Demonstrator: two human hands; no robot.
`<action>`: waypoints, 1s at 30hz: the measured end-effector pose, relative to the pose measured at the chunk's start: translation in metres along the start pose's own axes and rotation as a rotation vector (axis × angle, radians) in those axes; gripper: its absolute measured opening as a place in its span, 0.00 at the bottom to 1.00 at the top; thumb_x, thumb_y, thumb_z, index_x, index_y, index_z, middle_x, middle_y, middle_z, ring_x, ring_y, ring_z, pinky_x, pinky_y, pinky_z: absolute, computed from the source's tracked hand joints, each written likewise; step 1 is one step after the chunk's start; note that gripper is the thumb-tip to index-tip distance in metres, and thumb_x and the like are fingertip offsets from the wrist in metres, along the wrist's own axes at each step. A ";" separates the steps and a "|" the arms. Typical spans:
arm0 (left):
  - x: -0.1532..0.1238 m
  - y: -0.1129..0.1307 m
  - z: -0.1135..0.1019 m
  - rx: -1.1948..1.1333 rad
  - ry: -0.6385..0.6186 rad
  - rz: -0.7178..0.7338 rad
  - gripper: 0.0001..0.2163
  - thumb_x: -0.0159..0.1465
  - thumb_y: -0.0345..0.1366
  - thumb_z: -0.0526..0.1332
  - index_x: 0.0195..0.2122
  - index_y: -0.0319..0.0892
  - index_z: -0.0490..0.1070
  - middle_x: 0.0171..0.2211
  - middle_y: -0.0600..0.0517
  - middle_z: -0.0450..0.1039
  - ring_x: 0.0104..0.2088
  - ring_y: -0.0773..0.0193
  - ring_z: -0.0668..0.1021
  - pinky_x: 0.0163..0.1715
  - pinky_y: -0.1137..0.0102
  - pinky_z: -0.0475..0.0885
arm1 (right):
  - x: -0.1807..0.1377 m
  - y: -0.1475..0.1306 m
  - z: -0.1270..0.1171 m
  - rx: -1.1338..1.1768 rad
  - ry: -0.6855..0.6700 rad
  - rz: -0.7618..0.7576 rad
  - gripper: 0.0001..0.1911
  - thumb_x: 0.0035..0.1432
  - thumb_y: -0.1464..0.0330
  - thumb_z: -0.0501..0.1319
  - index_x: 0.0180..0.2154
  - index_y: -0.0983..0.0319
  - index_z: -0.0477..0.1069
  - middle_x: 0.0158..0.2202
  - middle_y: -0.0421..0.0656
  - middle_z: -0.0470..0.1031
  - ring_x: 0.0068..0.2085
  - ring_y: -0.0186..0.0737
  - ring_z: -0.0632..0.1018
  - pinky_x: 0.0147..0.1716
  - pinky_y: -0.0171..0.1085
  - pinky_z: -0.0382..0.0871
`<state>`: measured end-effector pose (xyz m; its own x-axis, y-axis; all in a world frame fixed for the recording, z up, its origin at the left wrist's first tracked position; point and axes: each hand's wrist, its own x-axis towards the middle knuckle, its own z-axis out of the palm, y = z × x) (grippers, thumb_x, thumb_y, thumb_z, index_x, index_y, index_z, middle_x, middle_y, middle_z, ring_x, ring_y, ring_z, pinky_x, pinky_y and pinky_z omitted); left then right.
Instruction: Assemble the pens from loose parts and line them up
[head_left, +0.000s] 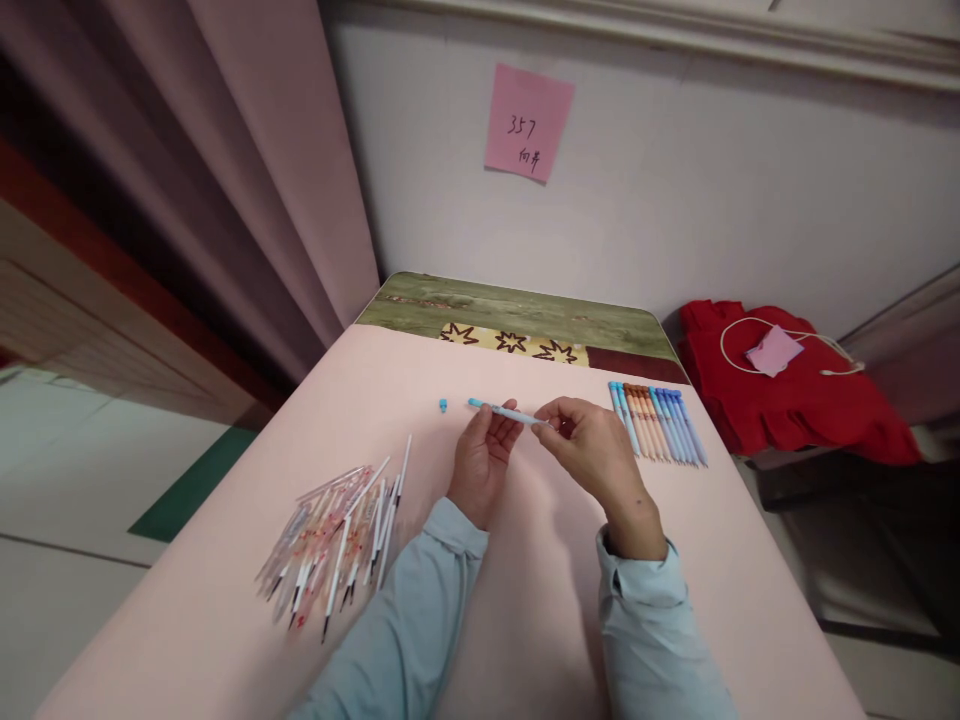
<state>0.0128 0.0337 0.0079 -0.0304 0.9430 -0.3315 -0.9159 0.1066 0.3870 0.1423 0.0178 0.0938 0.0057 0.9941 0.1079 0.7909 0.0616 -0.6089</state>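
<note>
Both my hands hold one light blue pen (504, 411) just above the pink table (525, 620). My left hand (484, 458) pinches its middle from below, and my right hand (592, 445) pinches its right end, fingers closed. The pen's blue tip points left. A small blue cap (443, 405) lies alone on the table, left of the pen tip. A neat row of several blue and orange pens (658, 422) lies to the right of my right hand. A loose pile of refills and clear pen barrels (337, 535) lies to the left of my left forearm.
A green patterned strip (517, 315) runs along the table's far edge against the wall. A pink sticky note (527, 122) hangs on the wall. Red cloth (795, 400) with a white cord and a pink paper lies on a seat to the right. Curtains hang at the left.
</note>
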 end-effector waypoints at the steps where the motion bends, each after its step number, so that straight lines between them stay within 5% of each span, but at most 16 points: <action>1: 0.000 0.000 0.000 0.006 0.001 0.002 0.06 0.66 0.31 0.60 0.35 0.36 0.75 0.37 0.44 0.81 0.36 0.64 0.82 0.45 0.66 0.77 | 0.000 0.000 0.000 -0.003 0.000 0.003 0.06 0.52 0.66 0.61 0.31 0.55 0.78 0.26 0.37 0.76 0.26 0.35 0.72 0.25 0.33 0.56; 30: 0.005 0.004 -0.004 -0.041 0.076 0.038 0.03 0.64 0.28 0.62 0.37 0.36 0.75 0.37 0.46 0.81 0.38 0.66 0.82 0.46 0.69 0.76 | 0.004 0.012 0.003 0.197 0.011 -0.033 0.07 0.55 0.64 0.61 0.32 0.59 0.75 0.24 0.38 0.74 0.25 0.35 0.72 0.26 0.33 0.61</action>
<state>0.0074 0.0376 0.0043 -0.0939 0.9193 -0.3822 -0.9290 0.0572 0.3657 0.1503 0.0233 0.0849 -0.0105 0.9903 0.1388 0.6556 0.1116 -0.7468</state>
